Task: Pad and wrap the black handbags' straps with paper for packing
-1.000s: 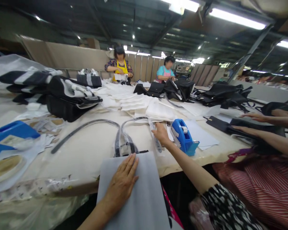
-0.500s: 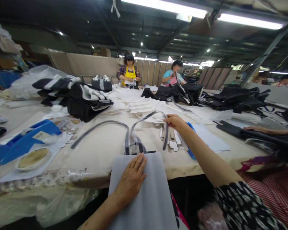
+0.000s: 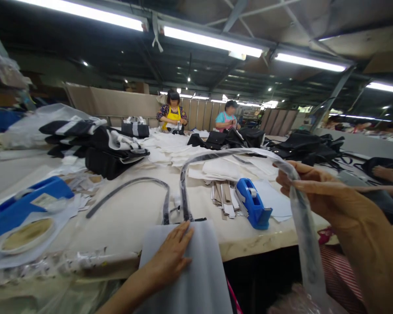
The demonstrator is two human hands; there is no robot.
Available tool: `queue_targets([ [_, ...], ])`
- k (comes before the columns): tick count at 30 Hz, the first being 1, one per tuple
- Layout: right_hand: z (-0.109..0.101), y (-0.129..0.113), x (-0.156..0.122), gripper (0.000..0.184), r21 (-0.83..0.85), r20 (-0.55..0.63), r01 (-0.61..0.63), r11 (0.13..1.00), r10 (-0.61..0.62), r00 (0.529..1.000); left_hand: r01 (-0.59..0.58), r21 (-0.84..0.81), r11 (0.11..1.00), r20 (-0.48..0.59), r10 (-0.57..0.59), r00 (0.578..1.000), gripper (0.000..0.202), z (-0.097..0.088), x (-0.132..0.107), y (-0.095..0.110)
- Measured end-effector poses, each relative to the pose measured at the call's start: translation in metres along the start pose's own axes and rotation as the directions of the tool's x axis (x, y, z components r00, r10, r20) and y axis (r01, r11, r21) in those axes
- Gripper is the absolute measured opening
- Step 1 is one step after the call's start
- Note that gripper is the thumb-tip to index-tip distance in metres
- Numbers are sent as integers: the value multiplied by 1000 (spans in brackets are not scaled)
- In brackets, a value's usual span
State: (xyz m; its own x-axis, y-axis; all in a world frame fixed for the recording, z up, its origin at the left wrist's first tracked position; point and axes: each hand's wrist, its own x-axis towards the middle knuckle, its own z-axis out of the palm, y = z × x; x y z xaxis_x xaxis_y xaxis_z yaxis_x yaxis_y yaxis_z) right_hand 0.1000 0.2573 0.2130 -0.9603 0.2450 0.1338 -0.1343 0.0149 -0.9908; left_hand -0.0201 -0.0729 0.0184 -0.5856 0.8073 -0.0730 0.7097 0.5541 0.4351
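Note:
My left hand [image 3: 168,257] lies flat with fingers extended on a white foam sheet [image 3: 205,270], which hangs over the table's near edge. Black edging shows at the sheet's top; what is beneath is mostly hidden. From there two dark straps in clear plastic run out. One strap [image 3: 131,181] curves left across the table. The other, a plastic-wrapped strap [image 3: 216,155], arches up and right to my right hand [image 3: 317,187], which pinches it between thumb and fingers. Beyond my grip a length of whitish plastic sleeve [image 3: 306,240] dangles down.
A blue tape dispenser [image 3: 253,205] stands beside a pile of card strips [image 3: 224,196]. Another blue dispenser [image 3: 49,194] and a round dish [image 3: 28,235] are at left. Black bags [image 3: 101,161] are stacked behind. Two people work across the table; another person's hand [image 3: 389,174] is at right.
My right hand has pulled the strap to the right and toward me, stretching it into a long arch. The view has shifted slightly; my left hand stays on the foam sheet.

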Motion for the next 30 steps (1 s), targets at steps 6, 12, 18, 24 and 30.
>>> queue_targets([
  [6, 11, -1, -30, 49, 6, -48, -35, 999, 35, 998, -101, -69, 993, -76, 95, 993, 70, -19, 4, 6],
  [12, 35, 14, -50, 51, 80, 0, -83, 993, 83, 997, -265, -724, 636, -270, 93, 958, 52, -67, 32, 39],
  [18, 64, 62, -48, 48, 278, 220, -311, 909, 255, 942, -274, -921, -277, -284, -1, 959, 36, -93, 67, 67],
  [24, 84, 114, -42, 48, 294, 373, -462, 837, 345, 862, -362, -921, -144, -326, -224, 919, 26, -88, 73, 66],
  [30, 106, 108, -40, 38, 44, 392, -461, 886, 409, 824, -392, -918, 61, -390, -320, 863, 32, -96, 77, 55],
])
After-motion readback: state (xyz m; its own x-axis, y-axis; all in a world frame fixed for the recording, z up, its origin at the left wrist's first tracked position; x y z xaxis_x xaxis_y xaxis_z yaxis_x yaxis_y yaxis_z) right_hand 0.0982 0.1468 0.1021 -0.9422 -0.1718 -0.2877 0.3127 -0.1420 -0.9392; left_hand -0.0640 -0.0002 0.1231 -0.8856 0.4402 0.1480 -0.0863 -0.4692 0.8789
